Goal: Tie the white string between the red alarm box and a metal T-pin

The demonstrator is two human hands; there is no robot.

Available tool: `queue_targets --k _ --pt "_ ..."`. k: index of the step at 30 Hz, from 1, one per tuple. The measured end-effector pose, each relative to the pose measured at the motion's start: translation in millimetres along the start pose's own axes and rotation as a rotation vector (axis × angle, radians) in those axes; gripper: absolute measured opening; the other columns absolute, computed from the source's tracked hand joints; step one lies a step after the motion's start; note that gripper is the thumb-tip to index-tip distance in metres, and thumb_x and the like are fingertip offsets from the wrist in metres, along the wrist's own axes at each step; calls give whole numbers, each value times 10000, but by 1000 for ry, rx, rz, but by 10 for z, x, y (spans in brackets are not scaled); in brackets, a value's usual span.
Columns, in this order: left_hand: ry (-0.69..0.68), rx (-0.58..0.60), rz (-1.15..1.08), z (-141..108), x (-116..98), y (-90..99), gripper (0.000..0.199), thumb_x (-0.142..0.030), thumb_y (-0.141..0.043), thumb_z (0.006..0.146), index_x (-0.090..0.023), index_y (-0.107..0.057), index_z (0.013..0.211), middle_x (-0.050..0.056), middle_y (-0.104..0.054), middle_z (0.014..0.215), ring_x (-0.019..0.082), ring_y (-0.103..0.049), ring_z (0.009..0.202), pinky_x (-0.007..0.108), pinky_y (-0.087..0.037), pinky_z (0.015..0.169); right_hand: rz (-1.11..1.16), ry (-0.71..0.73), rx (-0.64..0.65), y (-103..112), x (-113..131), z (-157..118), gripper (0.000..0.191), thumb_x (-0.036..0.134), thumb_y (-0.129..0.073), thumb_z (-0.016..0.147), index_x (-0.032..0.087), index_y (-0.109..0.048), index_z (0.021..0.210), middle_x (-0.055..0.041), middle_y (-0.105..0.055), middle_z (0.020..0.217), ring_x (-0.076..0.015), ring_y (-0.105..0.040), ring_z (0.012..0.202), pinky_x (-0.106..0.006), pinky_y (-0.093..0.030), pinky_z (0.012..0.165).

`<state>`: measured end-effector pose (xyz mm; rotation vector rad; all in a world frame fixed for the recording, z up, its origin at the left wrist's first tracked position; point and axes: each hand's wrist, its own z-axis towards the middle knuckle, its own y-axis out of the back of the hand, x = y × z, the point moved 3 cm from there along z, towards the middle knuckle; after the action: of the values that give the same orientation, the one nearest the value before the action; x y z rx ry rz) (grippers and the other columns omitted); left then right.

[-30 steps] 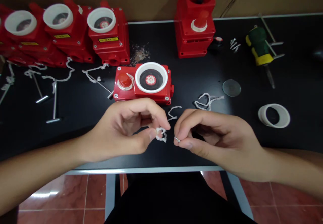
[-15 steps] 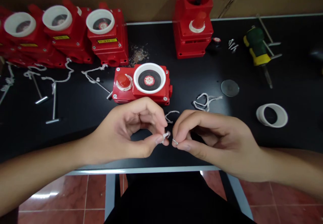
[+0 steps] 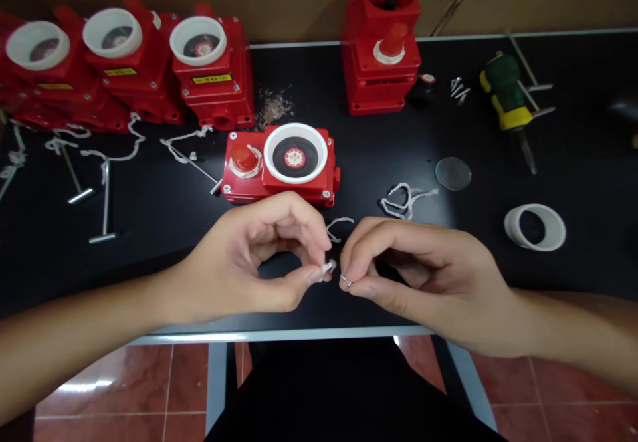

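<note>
My left hand (image 3: 229, 266) pinches the end of a white string (image 3: 327, 268) between thumb and fingertip. A short way to the right, my right hand (image 3: 438, 262) grips a small metal piece (image 3: 345, 280), mostly covered by the fingers; its kind cannot be made out. The fingertips of both hands face each other without touching, above the near edge of the table. Just beyond them lies a red box (image 3: 254, 189) with a white ring, a dark round window and a red knob. Part of a loose white string (image 3: 339, 221) shows between the hands.
Several red boxes (image 3: 219, 106) stand at the back left, with strings and T-shaped metal rods (image 3: 106, 203). Another red box (image 3: 373, 90) is at the back. To the right lie a string (image 3: 409, 197), screws (image 3: 458, 90), a screwdriver (image 3: 506, 90), a glass disc (image 3: 453, 173) and a white ring (image 3: 554, 228).
Both hands keep nearly the same pose and hold. Only a slight shift of the whole view shows.
</note>
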<state>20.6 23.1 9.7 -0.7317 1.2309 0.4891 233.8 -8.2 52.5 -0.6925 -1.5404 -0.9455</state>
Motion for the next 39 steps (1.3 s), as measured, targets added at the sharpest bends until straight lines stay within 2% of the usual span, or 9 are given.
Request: queue_targets --k 6,16,26,39 --pt "-1 -7 -3 -3 -3 2 214 10 -780 939 -171 -718 1034 10 -740 949 129 -759 875 221 -664 860 17 26 10 8 -7 -11 40 187 -830 1046 197 -798 1023 -52 -799 968 -152 -744 840 -272 -609 726" --pt "22 -6 13 -8 2 -1 204 -28 -803 952 -188 -716 1045 -1 -747 956 134 -770 886 224 -664 868 -3 19 20 4 17 -4 41 209 -823 1055 201 -802 1022 -61 -801 965 -153 -737 811 -280 -631 714" --pt "6 -10 18 -5 5 0 213 7 -802 937 -169 -732 1034 3 -751 971 118 -772 900 198 -664 882 -11 37 27 -5 16 -12 65 123 -827 1023 184 -805 1027 -48 -790 962 -138 -738 821 -254 -628 726" --pt "-7 1 16 -6 10 -5 230 30 -785 931 -163 -719 1037 -8 -743 976 102 -764 902 181 -657 882 -11 42 30 -7 14 -13 66 114 -815 1029 178 -799 1035 -47 -791 976 -129 -724 818 -244 -620 732"
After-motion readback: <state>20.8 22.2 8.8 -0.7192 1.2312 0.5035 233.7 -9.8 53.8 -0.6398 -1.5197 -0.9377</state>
